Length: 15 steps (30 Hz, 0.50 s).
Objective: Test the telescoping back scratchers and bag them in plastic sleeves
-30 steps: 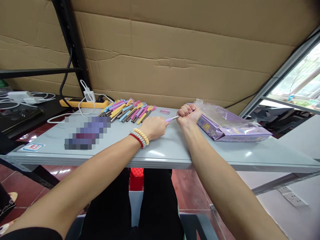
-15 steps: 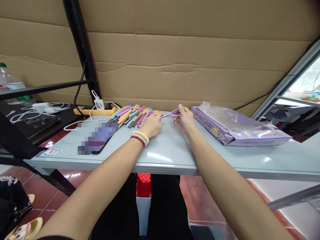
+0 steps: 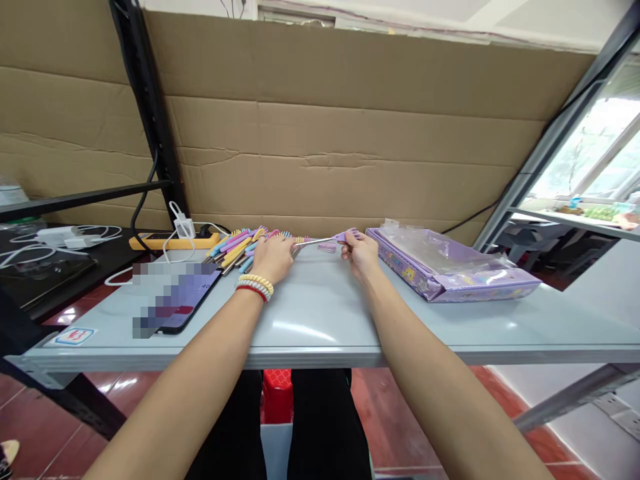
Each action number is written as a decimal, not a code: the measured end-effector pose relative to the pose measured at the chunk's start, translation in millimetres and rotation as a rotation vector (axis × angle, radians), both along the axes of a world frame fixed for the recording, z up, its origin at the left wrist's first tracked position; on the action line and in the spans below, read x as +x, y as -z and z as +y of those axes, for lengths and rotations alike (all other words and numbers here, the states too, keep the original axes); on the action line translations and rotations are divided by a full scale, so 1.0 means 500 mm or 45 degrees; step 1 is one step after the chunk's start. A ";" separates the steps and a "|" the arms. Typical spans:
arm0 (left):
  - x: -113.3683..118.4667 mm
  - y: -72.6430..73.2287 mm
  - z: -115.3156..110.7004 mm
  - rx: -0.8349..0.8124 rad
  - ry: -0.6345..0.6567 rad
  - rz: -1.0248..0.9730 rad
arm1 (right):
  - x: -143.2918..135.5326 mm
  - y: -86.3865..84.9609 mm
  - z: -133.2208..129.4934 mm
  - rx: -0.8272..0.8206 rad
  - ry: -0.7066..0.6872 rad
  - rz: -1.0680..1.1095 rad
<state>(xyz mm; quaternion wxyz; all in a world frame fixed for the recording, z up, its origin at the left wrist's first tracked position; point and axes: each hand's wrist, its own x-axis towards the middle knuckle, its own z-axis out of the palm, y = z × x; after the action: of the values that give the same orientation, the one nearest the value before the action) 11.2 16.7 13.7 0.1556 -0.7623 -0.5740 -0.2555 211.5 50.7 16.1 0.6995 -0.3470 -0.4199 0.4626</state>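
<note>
Between my hands stretches a telescopic back scratcher (image 3: 315,241) with a thin metal rod and a purple claw-shaped head. My left hand (image 3: 274,259) is closed on its left end, which the fingers mostly hide. At the purple head, the fingers of my right hand (image 3: 361,253) are pinched. Partly behind my left hand lies a pile of back scratchers (image 3: 235,248) with pink, yellow, blue and purple handles. A small purple piece (image 3: 327,247) rests on the table just left of my right hand.
To the right lies a purple printed box (image 3: 450,267) with clear plastic on top. A phone (image 3: 193,300) is at the left, near a yellow power strip (image 3: 143,241) with a white charger (image 3: 185,227) and cables. Cardboard (image 3: 325,147) stands behind the table (image 3: 320,320).
My hands have moved apart, and more of the metal rod shows between them. The camera view has tilted up, revealing the top of the cardboard.
</note>
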 end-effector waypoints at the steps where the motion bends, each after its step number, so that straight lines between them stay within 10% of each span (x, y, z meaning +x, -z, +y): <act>1: -0.015 -0.002 0.003 0.009 -0.037 0.003 | 0.015 -0.005 0.003 -0.010 0.080 0.057; 7: -0.084 -0.011 0.007 0.056 -0.249 -0.176 | 0.104 -0.032 0.009 0.072 0.397 0.422; 15: -0.040 -0.023 -0.010 0.526 -0.306 -0.763 | 0.110 -0.038 0.010 -0.033 0.537 0.599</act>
<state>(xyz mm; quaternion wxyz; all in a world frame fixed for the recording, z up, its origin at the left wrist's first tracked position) -8.6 11.4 25.2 0.1601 -0.5337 -0.6156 -0.5574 266.3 55.8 35.3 0.8535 -0.3188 -0.1595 0.3801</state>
